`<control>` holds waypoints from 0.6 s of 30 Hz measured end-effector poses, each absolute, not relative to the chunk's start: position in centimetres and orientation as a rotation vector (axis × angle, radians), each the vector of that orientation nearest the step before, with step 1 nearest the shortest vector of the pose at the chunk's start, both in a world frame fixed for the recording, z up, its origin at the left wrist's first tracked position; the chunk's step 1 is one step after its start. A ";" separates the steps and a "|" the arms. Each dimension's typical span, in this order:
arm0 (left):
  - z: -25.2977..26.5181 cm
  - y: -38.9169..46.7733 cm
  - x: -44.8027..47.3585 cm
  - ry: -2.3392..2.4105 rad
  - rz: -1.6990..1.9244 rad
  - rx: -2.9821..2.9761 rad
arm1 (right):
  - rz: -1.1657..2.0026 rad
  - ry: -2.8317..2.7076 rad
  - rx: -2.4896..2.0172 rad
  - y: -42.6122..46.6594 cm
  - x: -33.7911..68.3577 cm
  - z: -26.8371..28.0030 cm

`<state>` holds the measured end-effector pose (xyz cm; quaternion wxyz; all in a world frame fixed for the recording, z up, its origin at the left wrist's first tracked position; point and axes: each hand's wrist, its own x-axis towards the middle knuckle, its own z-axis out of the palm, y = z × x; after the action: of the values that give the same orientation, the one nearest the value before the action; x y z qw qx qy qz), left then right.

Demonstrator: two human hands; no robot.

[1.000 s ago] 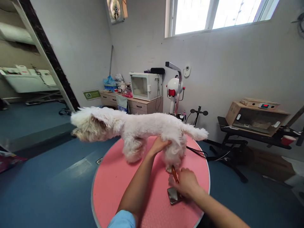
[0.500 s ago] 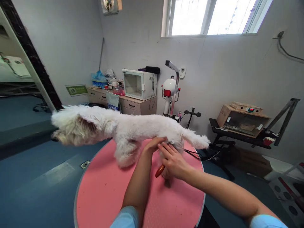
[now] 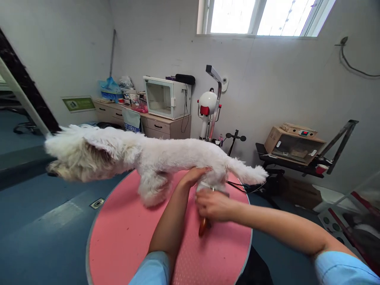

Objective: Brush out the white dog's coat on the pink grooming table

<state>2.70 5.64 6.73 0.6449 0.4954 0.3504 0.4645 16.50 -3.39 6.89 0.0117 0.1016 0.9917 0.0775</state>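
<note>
A white dog (image 3: 181,154) stands side-on on a round pink table (image 3: 124,237), head to the left and tail to the right. My left hand (image 3: 194,176) grips the top of its near hind leg where the leg meets the belly; some fingertips are hidden in the fur. My right hand (image 3: 215,205) is closed round a brush with a brown wooden handle (image 3: 203,227), which points down below the fist. The brush's flat grey head shows partly above the knuckles, against the hind leg's fur. The lower part of that leg is hidden behind my right hand.
Behind the dog, a white glass-fronted cabinet (image 3: 168,97) sits on wooden drawers (image 3: 158,126). Beside it stands a white and red machine (image 3: 208,103) on a post. At the right, a wooden box (image 3: 297,144) rests on a black stand. Black cords (image 3: 237,185) hang near the tail.
My right hand has moved down the hind leg with the brush, its fingers curling tighter, and the handle now points more steeply down. My left hand stays at the leg top. The view has shifted slightly.
</note>
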 end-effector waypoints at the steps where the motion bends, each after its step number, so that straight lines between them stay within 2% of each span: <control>1: 6.8 5.6 2.7 0.814 1.058 1.126 | 0.282 3.085 0.366 -3.4 16.5 6.8; 5: 7.1 5.4 2.8 0.823 1.075 1.134 | 0.096 3.046 0.123 -3.3 16.4 6.1; 9: 6.8 5.7 2.5 0.894 1.064 1.186 | 0.360 3.106 0.379 -2.4 16.7 6.9; 12: 6.5 5.8 2.2 0.926 1.043 1.210 | 0.300 3.143 0.308 -1.6 17.1 7.8; 15: 6.3 6.0 2.1 0.906 1.071 1.183 | 0.375 3.226 0.412 -1.3 17.3 7.6; 18: 6.3 6.0 1.9 0.927 1.053 1.144 | 0.179 3.241 0.394 -1.6 17.4 6.8</control>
<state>1.92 5.96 6.31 0.6177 0.4970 0.4027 0.4575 17.42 -1.64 6.76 -0.0639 0.1202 0.9892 0.0545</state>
